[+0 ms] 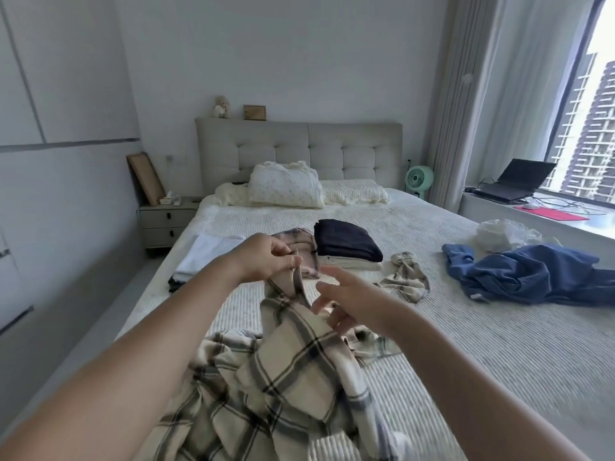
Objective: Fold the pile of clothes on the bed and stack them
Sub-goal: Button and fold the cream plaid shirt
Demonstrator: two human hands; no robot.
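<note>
A cream plaid shirt (293, 371) hangs bunched in front of me above the bed (466, 327). My left hand (266, 257) pinches its upper edge and holds it up. My right hand (346, 297) is just to the right, fingers spread and loose against the cloth, gripping nothing that I can see. Behind the hands sits a folded stack with a dark navy garment (346, 239) on top of pale ones. A second stack with a white piece (206, 252) on top lies to the left. A crumpled plaid piece (404, 276), a blue garment (532, 274) and a white garment (502, 234) lie unfolded on the right.
Pillows (286, 189) lean against the grey headboard. A nightstand (166, 221) stands left of the bed. On the right, a window ledge carries a laptop (519, 181) and cables, with a green fan (419, 178) beside it.
</note>
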